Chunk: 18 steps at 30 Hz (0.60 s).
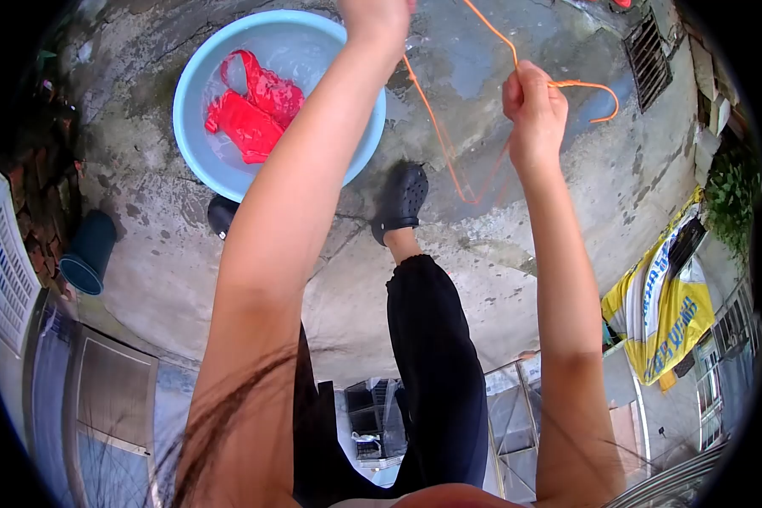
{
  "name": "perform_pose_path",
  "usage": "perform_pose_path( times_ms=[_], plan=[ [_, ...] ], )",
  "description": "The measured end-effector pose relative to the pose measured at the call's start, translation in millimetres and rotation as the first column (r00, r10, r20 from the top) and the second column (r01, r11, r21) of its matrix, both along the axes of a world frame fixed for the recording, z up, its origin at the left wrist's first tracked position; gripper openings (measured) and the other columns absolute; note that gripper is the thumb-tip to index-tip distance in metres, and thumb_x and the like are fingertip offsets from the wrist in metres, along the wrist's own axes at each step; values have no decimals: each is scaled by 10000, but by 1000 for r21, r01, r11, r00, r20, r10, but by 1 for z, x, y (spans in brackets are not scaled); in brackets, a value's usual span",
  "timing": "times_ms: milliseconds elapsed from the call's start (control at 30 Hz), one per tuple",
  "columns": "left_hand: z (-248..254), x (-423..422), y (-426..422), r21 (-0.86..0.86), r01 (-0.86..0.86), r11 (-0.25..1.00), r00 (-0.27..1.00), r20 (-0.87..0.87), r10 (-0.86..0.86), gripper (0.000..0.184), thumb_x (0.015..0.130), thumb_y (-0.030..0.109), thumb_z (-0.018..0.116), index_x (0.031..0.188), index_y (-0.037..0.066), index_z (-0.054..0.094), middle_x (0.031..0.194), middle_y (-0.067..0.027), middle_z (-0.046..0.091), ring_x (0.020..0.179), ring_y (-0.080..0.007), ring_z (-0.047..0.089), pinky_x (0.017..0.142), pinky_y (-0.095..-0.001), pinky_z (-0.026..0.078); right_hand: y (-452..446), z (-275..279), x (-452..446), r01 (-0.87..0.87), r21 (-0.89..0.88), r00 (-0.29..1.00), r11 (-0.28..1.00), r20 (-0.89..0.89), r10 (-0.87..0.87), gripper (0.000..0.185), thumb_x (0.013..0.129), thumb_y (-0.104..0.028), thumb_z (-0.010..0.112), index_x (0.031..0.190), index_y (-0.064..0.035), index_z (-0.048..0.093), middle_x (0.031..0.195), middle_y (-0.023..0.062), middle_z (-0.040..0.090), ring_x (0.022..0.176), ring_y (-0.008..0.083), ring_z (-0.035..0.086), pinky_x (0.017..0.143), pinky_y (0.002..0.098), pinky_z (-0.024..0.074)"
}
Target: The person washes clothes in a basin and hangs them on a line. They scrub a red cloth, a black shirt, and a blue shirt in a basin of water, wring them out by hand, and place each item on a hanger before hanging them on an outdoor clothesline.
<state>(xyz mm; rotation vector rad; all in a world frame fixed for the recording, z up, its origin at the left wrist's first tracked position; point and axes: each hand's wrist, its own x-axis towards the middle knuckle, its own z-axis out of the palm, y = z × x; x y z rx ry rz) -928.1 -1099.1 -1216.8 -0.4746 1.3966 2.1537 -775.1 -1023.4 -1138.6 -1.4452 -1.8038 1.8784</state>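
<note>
My right hand (535,114) is closed around the neck of an orange wire clothes hanger (580,83). The hanger's hook points right, and its thin wire frame spreads out to the left, partly blurred. At the top edge my left hand (374,15) is largely cut off; its fingers are out of sight, close to the hanger's wire. Below and left of it, a light blue basin (184,127) stands on the ground. Wet red cloth (250,127) lies in the water inside, and my left forearm covers part of the basin's right side.
My feet in black clogs (405,199) stand by the basin on wet concrete (474,279). A dark bucket (89,254) is at left. To the right are a drain grate (648,61), a yellow and white printed sack (665,313) and a green plant (732,199).
</note>
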Motion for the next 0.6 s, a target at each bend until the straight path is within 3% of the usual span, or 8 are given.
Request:
perform_pose_path(
  times_ms=[100, 133, 167, 300, 367, 400, 467, 600],
  plan=[
    [-4, 18, 30, -16, 26, 1000, 998, -64, -27, 437, 1000, 384, 344, 691, 99, 463, 560, 29, 416, 518, -89, 412, 467, -267, 309, 2, 5, -25, 66, 52, 996, 996, -66, -62, 347, 904, -254, 478, 608, -83, 422, 536, -1, 407, 490, 81, 332, 455, 246, 238],
    [-1, 44, 27, -240, 225, 944, 968, -52, -244, 336, 959, 299, 462, 760, 48, 563, 674, -4, 551, 605, -103, 512, 560, -293, 419, 4, 16, -48, 183, 48, 971, 982, -162, -174, 332, 897, -226, 452, 601, -90, 390, 513, -10, 344, 470, 94, 287, 451, 263, 213],
    [28, 69, 20, -359, 246, 900, 902, -255, -348, 314, 940, 251, 437, 709, 51, 508, 616, -42, 516, 591, -187, 477, 582, -316, 397, 11, 26, -68, 299, 33, 925, 954, -257, -281, 319, 889, -197, 426, 594, -97, 358, 491, -20, 281, 451, 106, 242, 446, 280, 189],
    [39, 145, -10, -251, 365, 896, 926, 4, -377, 449, 993, 385, 370, 724, 49, 496, 598, -29, 502, 557, -129, 454, 523, -286, 369, 48, 50, -101, 48, -93, 789, 995, -606, -95, 232, 891, -227, 489, 682, -131, 518, 579, 5, 484, 474, 101, 443, 434, 245, 334],
    [47, 151, -25, -163, 437, 885, 899, 107, -425, 448, 998, 394, 367, 746, 48, 500, 607, -31, 511, 562, -119, 465, 529, -273, 383, 46, 42, -123, 403, 95, 828, 910, -461, -319, 335, 885, -210, 485, 588, -174, 336, 467, -57, 288, 358, 70, 225, 359, 253, 157],
    [44, 153, -32, -93, 401, 911, 914, 106, -391, 417, 998, 372, 382, 779, 41, 506, 634, -30, 529, 587, -113, 487, 553, -264, 406, 63, 27, -108, 375, -35, 817, 926, -461, -348, 273, 876, -194, 514, 621, -111, 463, 500, -10, 415, 406, 106, 374, 396, 264, 293],
    [24, 149, -55, 13, 394, 919, 919, 13, -394, 400, 999, 372, 390, 895, 22, 552, 739, -44, 579, 687, -119, 537, 649, -249, 453, 68, 22, -90, 417, -65, 825, 907, -391, -407, 283, 870, -180, 462, 604, -109, 399, 488, -7, 348, 424, 121, 297, 421, 278, 236],
    [-44, 109, -118, -326, 249, 912, 965, 0, -264, 425, 986, 377, 411, 1166, 12, 531, 1019, -93, 593, 912, -161, 575, 816, -303, 463, 87, -3, -52, 503, -193, 792, 842, -288, -539, 260, 838, -157, 373, 584, -111, 342, 463, 20, 296, 446, 152, 218, 466, 301, 194]
  ],
)
